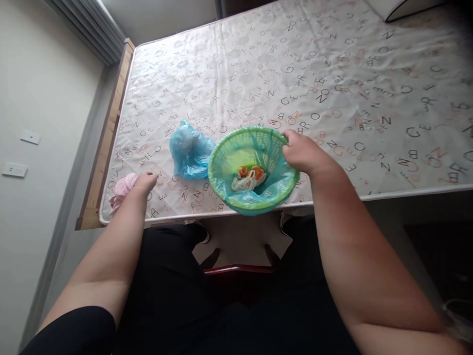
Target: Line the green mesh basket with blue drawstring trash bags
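Note:
My right hand [301,152] grips the right rim of a green mesh waste basket [212,172], which is tilted toward me at the mattress's near edge. A thin blue-green plastic bag [225,190] lines the basket and folds over its rim. Inside lie a crumpled whitish plastic piece [244,182] and some orange scraps [254,172]. My left hand [147,182] is closed at the left, with a bunched pink cloth [123,190] coming out on its outer side; the fingertips are hidden. Left of the basket rests a crumpled blue plastic bag [190,150].
The letter-printed mattress [251,84] has a wooden bed frame [107,138] along its left side. A white object with a black edge [402,9] stands at the far right. Below me, a red-edged seat [238,269] shows between my legs.

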A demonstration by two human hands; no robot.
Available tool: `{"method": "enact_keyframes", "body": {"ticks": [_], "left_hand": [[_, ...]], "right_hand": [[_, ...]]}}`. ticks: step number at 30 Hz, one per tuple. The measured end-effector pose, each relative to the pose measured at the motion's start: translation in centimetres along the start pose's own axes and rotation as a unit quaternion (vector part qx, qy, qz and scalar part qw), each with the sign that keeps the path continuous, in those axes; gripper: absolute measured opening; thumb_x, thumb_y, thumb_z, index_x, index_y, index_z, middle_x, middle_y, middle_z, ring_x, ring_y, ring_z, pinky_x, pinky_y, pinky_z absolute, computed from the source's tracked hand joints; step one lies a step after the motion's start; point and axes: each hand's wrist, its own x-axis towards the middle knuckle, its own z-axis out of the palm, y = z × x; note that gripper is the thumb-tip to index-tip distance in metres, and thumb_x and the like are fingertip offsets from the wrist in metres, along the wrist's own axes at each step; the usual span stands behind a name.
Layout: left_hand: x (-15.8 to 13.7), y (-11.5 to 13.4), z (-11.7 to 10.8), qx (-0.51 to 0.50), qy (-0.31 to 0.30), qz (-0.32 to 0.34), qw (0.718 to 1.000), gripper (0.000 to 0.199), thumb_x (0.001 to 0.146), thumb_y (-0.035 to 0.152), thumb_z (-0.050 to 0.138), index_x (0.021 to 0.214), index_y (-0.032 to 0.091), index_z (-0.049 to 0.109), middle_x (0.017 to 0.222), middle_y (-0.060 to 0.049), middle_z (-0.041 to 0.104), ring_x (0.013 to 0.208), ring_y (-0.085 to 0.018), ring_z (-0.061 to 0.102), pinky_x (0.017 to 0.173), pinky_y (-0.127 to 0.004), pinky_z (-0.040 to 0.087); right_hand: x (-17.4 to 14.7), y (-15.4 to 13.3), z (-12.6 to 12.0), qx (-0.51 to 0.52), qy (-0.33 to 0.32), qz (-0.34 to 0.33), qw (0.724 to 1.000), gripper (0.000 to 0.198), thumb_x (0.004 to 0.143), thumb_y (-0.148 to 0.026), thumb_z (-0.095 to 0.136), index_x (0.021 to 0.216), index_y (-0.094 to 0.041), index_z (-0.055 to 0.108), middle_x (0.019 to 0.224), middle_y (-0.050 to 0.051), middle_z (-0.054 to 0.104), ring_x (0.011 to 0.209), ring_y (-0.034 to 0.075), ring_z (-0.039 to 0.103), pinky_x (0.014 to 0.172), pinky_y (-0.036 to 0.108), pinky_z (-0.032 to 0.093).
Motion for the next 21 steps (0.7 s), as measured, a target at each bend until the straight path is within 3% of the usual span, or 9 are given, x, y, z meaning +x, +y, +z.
{"method": "enact_keyframes", "body": {"ticks": [3,5,8,10,12,16,21], "left_hand": [[-1.1,1.3,-0.1,-0.071,-0.011,-0.002,0.997,0.048,0.089,0.025,0.064,0.135,0.01,0.06,0.105,-0.017,0.074,0.101,-0.028,0.075,0.081,-0.037,0.061],[-3.0,2.9,0.4,-0.158,-0.064,0.017,0.985,0.043,0.095,0.032,0.063,0.136,0.017,0.059,0.117,-0.016,0.074,0.102,-0.025,0.076,0.081,-0.034,0.062],[-8.5,5.0,2.2,-0.291,-0.196,0.004,0.936,0.042,0.096,0.048,0.069,0.129,0.023,0.062,0.133,-0.016,0.071,0.105,-0.027,0.076,0.082,-0.04,0.064],[-13.0,5.7,4.1,-0.316,-0.277,-0.028,0.907,0.048,0.092,0.06,0.071,0.125,0.025,0.064,0.134,-0.016,0.071,0.106,-0.031,0.075,0.079,-0.045,0.065],[-16.9,5.9,5.9,-0.329,-0.334,-0.042,0.882,0.048,0.087,0.057,0.077,0.12,0.024,0.068,0.129,-0.014,0.073,0.103,-0.029,0.076,0.076,-0.043,0.065],[-20.4,6.0,7.8,-0.392,-0.304,-0.056,0.867,0.036,0.074,0.035,0.09,0.097,0.019,0.067,0.096,-0.008,0.074,0.081,-0.02,0.075,0.077,-0.035,0.063],[-19.4,6.4,5.9,-0.461,-0.214,-0.036,0.861,0.035,0.075,0.029,0.09,0.094,0.019,0.063,0.079,-0.001,0.068,0.068,-0.016,0.071,0.07,-0.032,0.062]], "right_hand": [[-0.1,-1.1,0.7,0.031,0.015,-0.018,0.999,0.057,0.096,-0.018,0.05,0.152,-0.014,0.06,0.145,0.021,0.071,0.133,0.033,0.067,0.116,0.046,0.051],[0.0,-1.9,1.3,0.055,0.007,-0.021,0.998,0.058,0.098,-0.02,0.05,0.155,-0.013,0.057,0.15,0.021,0.068,0.137,0.032,0.065,0.119,0.044,0.05],[0.2,-2.8,1.7,0.069,-0.013,-0.018,0.997,0.061,0.098,-0.019,0.049,0.159,-0.011,0.052,0.153,0.021,0.065,0.139,0.032,0.064,0.12,0.045,0.049],[0.2,-2.9,1.7,0.06,-0.022,-0.013,0.998,0.065,0.095,-0.015,0.048,0.16,-0.011,0.051,0.149,0.022,0.068,0.136,0.033,0.066,0.119,0.047,0.05],[0.2,-2.7,1.5,0.049,-0.027,-0.002,0.998,0.069,0.092,-0.012,0.049,0.161,-0.011,0.049,0.145,0.023,0.07,0.131,0.034,0.068,0.116,0.048,0.051],[0.1,-1.6,1.1,0.035,-0.013,0.022,0.999,0.07,0.088,-0.014,0.052,0.158,-0.012,0.052,0.143,0.025,0.07,0.128,0.037,0.068,0.111,0.05,0.054],[0.1,0.0,0.6,0.014,0.028,0.037,0.999,0.067,0.086,-0.013,0.053,0.154,-0.013,0.056,0.133,0.024,0.073,0.122,0.037,0.07,0.108,0.051,0.055]]}}
